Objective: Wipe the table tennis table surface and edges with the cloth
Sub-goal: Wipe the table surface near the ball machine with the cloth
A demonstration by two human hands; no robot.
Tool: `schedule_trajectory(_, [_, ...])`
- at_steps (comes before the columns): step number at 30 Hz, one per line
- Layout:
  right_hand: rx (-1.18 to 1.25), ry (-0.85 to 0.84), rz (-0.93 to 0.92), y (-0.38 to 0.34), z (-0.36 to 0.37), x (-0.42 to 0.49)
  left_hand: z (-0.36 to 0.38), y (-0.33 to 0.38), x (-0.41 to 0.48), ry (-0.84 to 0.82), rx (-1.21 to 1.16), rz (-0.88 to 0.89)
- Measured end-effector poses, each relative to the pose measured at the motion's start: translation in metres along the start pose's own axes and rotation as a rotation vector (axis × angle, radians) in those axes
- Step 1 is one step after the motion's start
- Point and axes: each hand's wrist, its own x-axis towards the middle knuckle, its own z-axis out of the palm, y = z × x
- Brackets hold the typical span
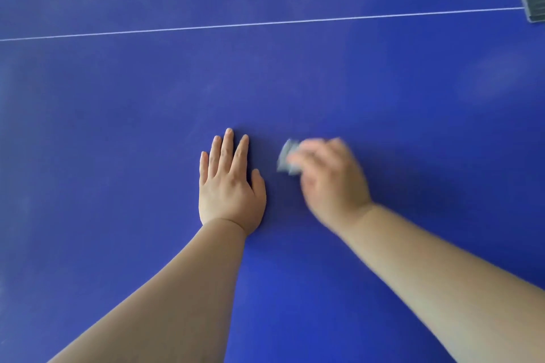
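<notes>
My left grip [230, 183] lies spread flat on the table [295, 82]; my blurred right grip [330, 180] pinches the cloth [287, 158].

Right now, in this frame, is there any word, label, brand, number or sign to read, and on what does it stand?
None: no text can be read in this frame.
The blue table tennis table bears only a plain white line, no lettering.
The dark net clamp at the top right shows no legible mark.
The grey cloth in the right hand is blurred; any print on it cannot be told.
</notes>
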Motion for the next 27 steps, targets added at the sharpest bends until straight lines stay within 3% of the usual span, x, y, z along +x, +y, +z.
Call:
schedule_trajectory(3, [0.134,-0.243,-0.280,-0.023,-0.003,-0.041,0.000,0.001,0.000,0.016,-0.006,-0.008])
schedule_trajectory(5, [0.083,-0.236,-0.329,0.004,-0.010,-0.018,0.000,0.001,0.000,0.013,-0.006,-0.009])
schedule_trajectory(8, [-0.110,0.009,0.031,0.061,-0.020,0.052,0.000,0.000,-0.001,0.008,-0.001,-0.008])
schedule_trajectory(10, [-0.177,0.049,0.330,0.084,-0.019,0.088,-0.001,0.000,-0.002,0.008,-0.004,-0.005])
schedule_trajectory(11, [-0.178,0.053,0.388,0.078,-0.015,0.095,-0.001,0.001,-0.002,0.007,-0.005,-0.003])
schedule_trajectory(13, [-0.131,0.021,0.260,0.048,-0.005,0.086,-0.001,0.000,-0.002,0.000,-0.004,-0.001])
schedule_trajectory(16, [0.074,-0.156,-0.149,-0.005,0.005,0.015,-0.001,0.000,0.000,0.000,-0.006,-0.005])
schedule_trajectory(18, [0.150,-0.297,-0.273,-0.021,0.000,-0.027,-0.002,0.001,0.000,0.009,-0.020,-0.016])
schedule_trajectory(20, [0.139,-0.312,-0.333,-0.004,-0.009,-0.023,-0.002,0.002,-0.001,0.014,-0.020,-0.012])
schedule_trajectory(22, [0.045,-0.180,-0.218,0.027,-0.013,0.014,-0.001,0.001,-0.001,0.010,-0.016,-0.005])
schedule_trajectory(24, [-0.060,-0.035,0.030,0.056,-0.015,0.061,-0.001,0.000,-0.002,0.009,-0.014,-0.007])
schedule_trajectory(27, [-0.116,0.009,0.367,0.065,-0.003,0.104,-0.001,0.001,-0.002,0.012,-0.016,-0.003])
